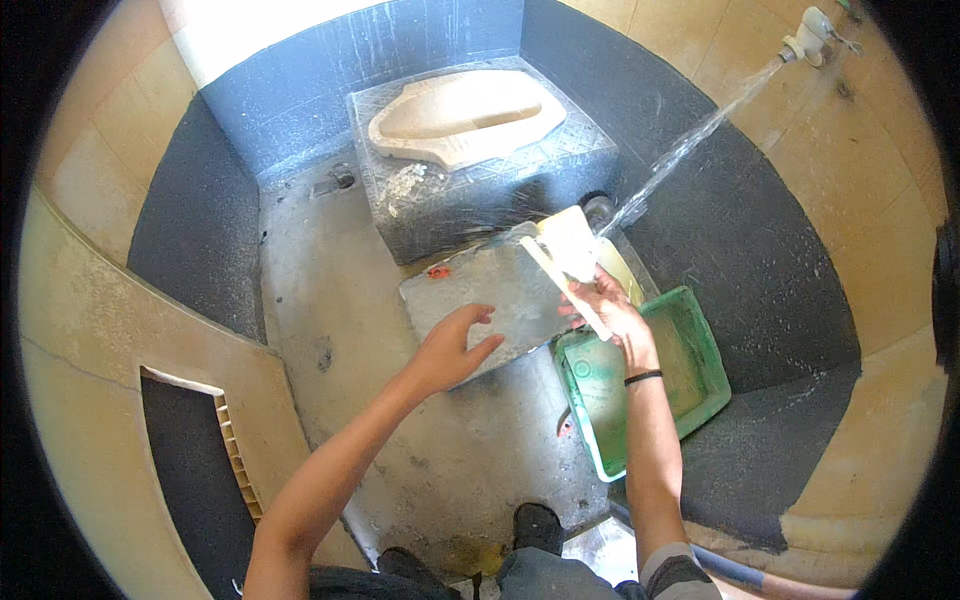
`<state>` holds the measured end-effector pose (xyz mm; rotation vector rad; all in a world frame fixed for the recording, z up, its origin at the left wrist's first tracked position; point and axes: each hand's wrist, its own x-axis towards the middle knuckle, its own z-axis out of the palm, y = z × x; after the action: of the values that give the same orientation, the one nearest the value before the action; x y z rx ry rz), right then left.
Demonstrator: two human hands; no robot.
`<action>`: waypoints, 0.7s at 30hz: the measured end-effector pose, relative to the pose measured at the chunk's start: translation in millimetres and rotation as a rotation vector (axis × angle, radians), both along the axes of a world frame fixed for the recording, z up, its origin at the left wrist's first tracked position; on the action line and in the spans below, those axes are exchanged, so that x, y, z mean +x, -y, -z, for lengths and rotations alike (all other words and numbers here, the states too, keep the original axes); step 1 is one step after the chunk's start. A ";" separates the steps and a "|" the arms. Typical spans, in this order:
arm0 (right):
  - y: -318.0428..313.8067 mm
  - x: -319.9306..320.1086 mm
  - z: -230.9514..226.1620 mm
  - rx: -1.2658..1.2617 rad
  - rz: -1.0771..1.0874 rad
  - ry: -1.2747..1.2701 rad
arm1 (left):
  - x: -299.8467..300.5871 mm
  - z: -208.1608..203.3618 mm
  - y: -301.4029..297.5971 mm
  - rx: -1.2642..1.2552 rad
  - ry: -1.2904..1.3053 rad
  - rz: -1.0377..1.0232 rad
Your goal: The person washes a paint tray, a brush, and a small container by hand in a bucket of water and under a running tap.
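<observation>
My right hand (612, 312) grips a cream-white plastic piece (568, 245) with a long, straight, bar-like edge. A stream of water (665, 170) runs down from the wall tap (818, 38) onto it, and glare washes out its shape. Something pale yellow (622, 268) shows just behind it, partly hidden. My left hand (456, 348) is empty, thumb and fingers apart, over the near left part of a grey slab (490, 292). Below my right hand and wrist lies a green tray (716, 385) with cloudy liquid in it.
A squat toilet (470, 115) is set in a raised dark block (440, 215) ahead. A small floor drain (335, 180) lies at the far left. Dark-painted lower walls (740, 230) enclose the wet floor (330, 280). My shoes (537, 527) stand at the near edge.
</observation>
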<state>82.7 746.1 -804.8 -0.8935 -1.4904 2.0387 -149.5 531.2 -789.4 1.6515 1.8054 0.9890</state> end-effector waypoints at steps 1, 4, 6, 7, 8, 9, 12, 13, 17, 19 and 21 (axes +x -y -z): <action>5.2 -4.0 -5.6 0.042 -0.053 0.052 | 4.7 -6.3 -4.1 -0.018 0.053 -0.003; 25.6 -24.7 8.7 0.151 -0.054 0.117 | 7.9 8.1 -4.8 -0.241 0.263 -0.074; 46.5 -41.2 24.3 0.223 -0.144 0.187 | 11.9 21.6 -12.1 -0.394 0.692 -0.204; 68.1 -60.9 31.5 0.220 -0.184 0.197 | 12.2 28.9 -11.2 -0.548 1.124 -0.356; 90.6 -70.5 49.6 0.391 -0.218 0.234 | 16.6 37.9 -10.9 -0.555 1.139 -0.341; 105.8 -80.9 65.5 0.563 -0.257 0.265 | 16.8 46.1 -7.4 -0.420 1.317 -0.394; 134.7 -99.1 42.4 0.639 -0.410 0.353 | -0.3 67.9 14.0 -0.221 1.518 -0.510; 121.5 -95.7 55.0 0.531 -0.538 0.219 | -1.8 59.1 16.0 -0.222 1.352 -0.486; 81.6 -104.3 40.5 0.359 -0.629 0.203 | -12.5 53.5 20.9 -0.207 1.196 -0.440; 33.2 -98.7 87.7 0.478 -0.420 0.177 | 0.8 38.6 8.6 -0.213 1.206 -0.414; -1.4 -94.0 79.9 0.634 0.087 0.359 | -11.2 40.3 18.2 -0.260 1.153 -0.497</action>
<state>-11.3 747.5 -884.7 -1.0479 -2.0717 1.2436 -160.7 513.0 -829.7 0.2532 1.3803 1.4099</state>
